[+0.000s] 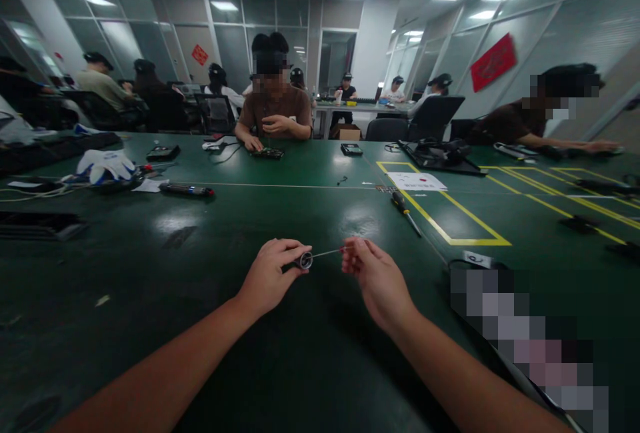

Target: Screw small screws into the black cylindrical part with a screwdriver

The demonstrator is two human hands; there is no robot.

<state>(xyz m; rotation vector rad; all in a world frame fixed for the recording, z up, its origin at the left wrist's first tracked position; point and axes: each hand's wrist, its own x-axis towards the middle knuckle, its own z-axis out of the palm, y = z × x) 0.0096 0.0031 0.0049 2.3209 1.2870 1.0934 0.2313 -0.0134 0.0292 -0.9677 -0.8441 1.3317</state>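
My left hand (273,276) is closed on a small round metal ring-like part (306,260), pinched between thumb and fingers with its opening facing me. From my right hand (376,276), closed with the fingertips together, a thin metal rod (326,254) reaches left to the ring's opening. A bit of red shows on the rod where it enters my fingers; the rest of it is hidden there. Whether the rod's tip touches the ring, I cannot tell. Both hands are held above the green table (280,359).
A screwdriver (406,211) lies beyond my right hand, near a white paper sheet (417,181) and yellow tape. To the left are white gloves (106,166) and a dark pen-shaped tool (187,191). A person (275,103) works across the table.
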